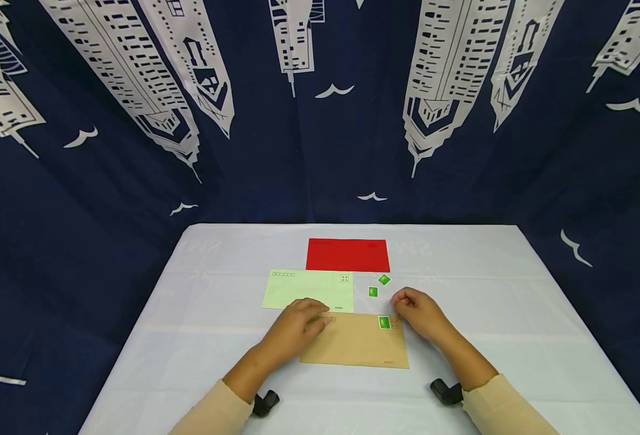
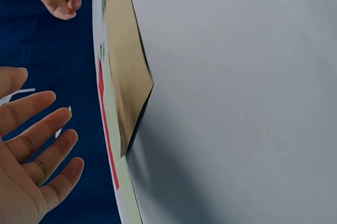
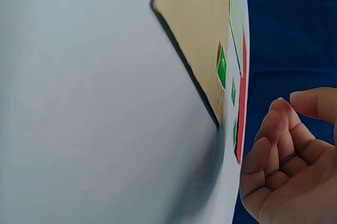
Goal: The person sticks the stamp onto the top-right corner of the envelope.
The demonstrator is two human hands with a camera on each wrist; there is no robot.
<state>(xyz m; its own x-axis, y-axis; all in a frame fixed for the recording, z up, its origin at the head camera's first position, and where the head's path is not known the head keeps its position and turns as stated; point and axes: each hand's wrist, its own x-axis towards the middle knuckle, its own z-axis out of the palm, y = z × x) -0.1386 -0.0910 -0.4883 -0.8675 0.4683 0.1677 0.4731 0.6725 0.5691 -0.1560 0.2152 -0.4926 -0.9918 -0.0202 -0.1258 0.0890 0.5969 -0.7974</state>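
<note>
A brown envelope [image 1: 352,349] lies flat on the table, with a green stamp [image 1: 384,322] near its upper right corner, beside small printed boxes. My left hand [image 1: 300,326] hovers over the envelope's upper left part, palm down; the left wrist view shows its fingers spread and nothing in them. Just past the envelope's upper right corner is my right hand [image 1: 419,311]. Its fingers [image 3: 268,126] are loosely curled, thumb close to the index fingertip, with nothing visible between them. Two loose green stamps, one square [image 1: 372,292] and one turned like a diamond [image 1: 384,280], lie left of that hand.
Behind the brown envelope lies a light green envelope [image 1: 304,290], and beyond it a red envelope [image 1: 347,255]. All rest on a white-covered table [image 1: 217,338]. A dark blue cloth [image 1: 309,151] with white building prints hangs behind. Black wrist-worn devices [image 1: 446,391] show at both sleeves.
</note>
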